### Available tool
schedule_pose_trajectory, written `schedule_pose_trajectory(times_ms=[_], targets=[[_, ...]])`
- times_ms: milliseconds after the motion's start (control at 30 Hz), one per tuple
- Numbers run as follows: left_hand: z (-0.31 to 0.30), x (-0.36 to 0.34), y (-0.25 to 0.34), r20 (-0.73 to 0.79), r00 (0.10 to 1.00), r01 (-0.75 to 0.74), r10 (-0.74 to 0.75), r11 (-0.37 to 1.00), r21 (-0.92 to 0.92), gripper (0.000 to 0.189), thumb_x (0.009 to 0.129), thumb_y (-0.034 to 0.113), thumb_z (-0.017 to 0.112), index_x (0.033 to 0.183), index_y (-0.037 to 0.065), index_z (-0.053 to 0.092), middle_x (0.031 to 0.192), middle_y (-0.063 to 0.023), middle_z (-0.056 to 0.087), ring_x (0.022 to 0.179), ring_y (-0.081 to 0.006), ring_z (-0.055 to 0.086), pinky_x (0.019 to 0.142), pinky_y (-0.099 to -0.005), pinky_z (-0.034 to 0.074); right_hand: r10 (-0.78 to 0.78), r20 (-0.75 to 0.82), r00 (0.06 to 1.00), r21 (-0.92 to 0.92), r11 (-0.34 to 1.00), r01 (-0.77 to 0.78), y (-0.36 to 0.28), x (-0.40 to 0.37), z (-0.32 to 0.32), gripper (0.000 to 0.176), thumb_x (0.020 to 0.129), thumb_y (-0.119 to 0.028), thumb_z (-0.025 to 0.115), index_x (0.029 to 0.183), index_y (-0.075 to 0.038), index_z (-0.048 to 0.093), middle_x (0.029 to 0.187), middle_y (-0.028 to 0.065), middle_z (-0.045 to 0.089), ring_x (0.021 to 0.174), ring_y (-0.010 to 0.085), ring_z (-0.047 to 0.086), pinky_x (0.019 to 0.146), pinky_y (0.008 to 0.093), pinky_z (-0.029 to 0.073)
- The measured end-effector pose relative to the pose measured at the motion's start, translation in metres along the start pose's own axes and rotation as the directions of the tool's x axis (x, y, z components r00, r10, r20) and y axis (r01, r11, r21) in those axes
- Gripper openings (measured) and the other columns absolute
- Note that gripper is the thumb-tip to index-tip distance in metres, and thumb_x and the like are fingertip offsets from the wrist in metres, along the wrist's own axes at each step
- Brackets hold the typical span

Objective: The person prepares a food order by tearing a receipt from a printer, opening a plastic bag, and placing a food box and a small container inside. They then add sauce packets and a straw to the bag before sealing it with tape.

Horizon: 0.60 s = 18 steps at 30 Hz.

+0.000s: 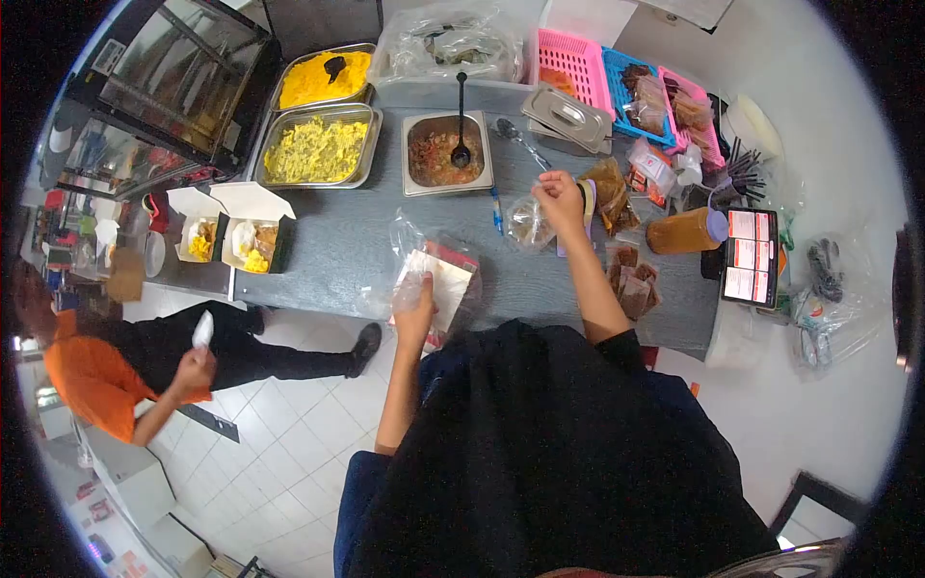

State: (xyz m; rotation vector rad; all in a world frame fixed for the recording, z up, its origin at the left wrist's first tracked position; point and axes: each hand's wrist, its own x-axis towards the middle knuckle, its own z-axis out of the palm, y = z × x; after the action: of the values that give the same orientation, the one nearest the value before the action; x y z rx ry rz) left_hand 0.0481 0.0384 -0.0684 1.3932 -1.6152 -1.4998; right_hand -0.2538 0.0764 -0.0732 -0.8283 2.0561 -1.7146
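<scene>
Near the front edge of the table, my left hand (414,310) grips a flat white-and-red packet (445,279), thumb on top. Clear plastic film (393,258) lies loosely around that packet; its exact contents do not show. My right hand (562,204) is further forward, its fingers pinched at the top of a small clear plastic bag (528,229) whose contents are hard to make out. A blue pen (497,212) rests just left of the small bag. Right of my right hand sits a bag of brown food (612,193).
Along the back stand trays of yellow food (320,149) and a steel pan (446,188) with a black ladle. Two open food boxes (252,226) stand left. A bottle (679,233) and a tablet (752,258) are right. A person in orange (92,371) walks at left.
</scene>
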Motion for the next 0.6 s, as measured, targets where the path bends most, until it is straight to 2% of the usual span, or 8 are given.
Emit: schedule_pose_trajectory(times_ms=[133, 233, 300, 400, 433, 500, 533, 600], targets=[[0.001, 0.000, 0.005, -0.017, 1.000, 0.004, -0.004, 1.000, -0.015, 0.034, 0.087, 0.034, 0.058, 0.074, 0.002, 0.055, 0.050, -0.0019, 0.049, 0.044, -0.0104, 0.047, 0.043, -0.0260, 0.036, 0.058, 0.077, 0.995, 0.020, 0.998, -0.060, -0.004, 0.000, -0.004, 0.018, 0.077, -0.010, 0.063, 0.093, -0.003, 0.059, 0.077, 0.0019, 0.062, 0.070, 0.0086, 0.056, 0.064, 0.0232, 0.043], [0.002, -0.002, 0.010, -0.030, 0.999, 0.043, -0.043, 0.999, -0.009, 0.035, 0.087, 0.034, 0.058, 0.074, 0.002, 0.056, 0.051, -0.0023, 0.049, 0.045, -0.0111, 0.048, 0.044, -0.0268, 0.036, 0.014, 0.105, 0.994, 0.048, 0.999, -0.019, -0.009, 0.000, -0.006, 0.017, 0.080, -0.009, 0.062, 0.095, -0.003, 0.060, 0.078, 0.0013, 0.062, 0.071, 0.0086, 0.056, 0.066, 0.0223, 0.043], [0.004, -0.003, 0.011, -0.056, 0.996, 0.069, -0.069, 0.998, -0.005, 0.035, 0.087, 0.034, 0.057, 0.073, 0.002, 0.056, 0.051, -0.0025, 0.050, 0.045, -0.0115, 0.048, 0.044, -0.0273, 0.036, 0.179, 0.231, 0.957, 0.218, 0.949, -0.230, -0.015, -0.001, -0.015, 0.016, 0.081, -0.010, 0.061, 0.096, -0.004, 0.060, 0.081, 0.0023, 0.062, 0.074, 0.0094, 0.057, 0.069, 0.0225, 0.043], [0.002, -0.003, 0.011, -0.011, 0.998, 0.061, -0.061, 0.998, 0.023, 0.034, 0.088, 0.032, 0.056, 0.099, 0.001, 0.061, 0.056, -0.0028, 0.052, 0.048, -0.0112, 0.049, 0.045, -0.0270, 0.038, 0.255, 0.417, 0.873, 0.434, 0.788, -0.437, -0.047, -0.005, -0.026, 0.016, 0.083, -0.009, 0.060, 0.098, -0.004, 0.060, 0.086, 0.0023, 0.062, 0.079, 0.0111, 0.057, 0.074, 0.0244, 0.044], [0.002, -0.003, 0.012, -0.016, 0.998, 0.061, -0.060, 0.998, 0.031, 0.032, 0.088, 0.033, 0.056, 0.090, 0.002, 0.060, 0.055, -0.0025, 0.051, 0.047, -0.0113, 0.048, 0.045, -0.0272, 0.037, 0.249, 0.473, 0.845, 0.494, 0.720, -0.488, -0.058, -0.008, -0.029, 0.016, 0.084, -0.009, 0.059, 0.098, -0.004, 0.060, 0.087, 0.0020, 0.062, 0.082, 0.0117, 0.057, 0.075, 0.0253, 0.044], [0.001, -0.003, 0.012, -0.025, 0.998, 0.059, -0.058, 0.997, 0.047, 0.036, 0.087, 0.035, 0.057, 0.070, 0.003, 0.056, 0.051, -0.0019, 0.049, 0.046, -0.0115, 0.047, 0.045, -0.0276, 0.036, 0.106, 0.543, 0.833, 0.297, 0.904, -0.308, -0.063, -0.013, -0.032, 0.018, 0.080, -0.008, 0.061, 0.097, -0.006, 0.061, 0.090, 0.0030, 0.061, 0.087, 0.0160, 0.057, 0.079, 0.0291, 0.044], [0.002, -0.002, 0.009, -0.035, 0.997, 0.067, -0.066, 0.997, 0.029, 0.036, 0.087, 0.035, 0.057, 0.070, 0.003, 0.056, 0.052, -0.0018, 0.049, 0.046, -0.0115, 0.047, 0.045, -0.0276, 0.036, 0.042, 0.586, 0.809, 0.199, 0.961, -0.194, -0.063, -0.014, -0.032, 0.019, 0.078, -0.008, 0.062, 0.097, -0.007, 0.062, 0.092, 0.0034, 0.060, 0.090, 0.0181, 0.057, 0.080, 0.0310, 0.045], [0.003, -0.002, 0.005, -0.052, 0.995, 0.082, -0.082, 0.997, -0.007, 0.036, 0.087, 0.035, 0.057, 0.069, 0.004, 0.056, 0.052, -0.0016, 0.049, 0.045, -0.0116, 0.047, 0.045, -0.0275, 0.036, -0.188, 0.743, 0.642, -0.039, 0.946, 0.322, -0.048, -0.011, -0.038, 0.023, 0.073, -0.008, 0.063, 0.095, -0.010, 0.063, 0.092, 0.0039, 0.058, 0.093, 0.0224, 0.055, 0.083, 0.0358, 0.043]])
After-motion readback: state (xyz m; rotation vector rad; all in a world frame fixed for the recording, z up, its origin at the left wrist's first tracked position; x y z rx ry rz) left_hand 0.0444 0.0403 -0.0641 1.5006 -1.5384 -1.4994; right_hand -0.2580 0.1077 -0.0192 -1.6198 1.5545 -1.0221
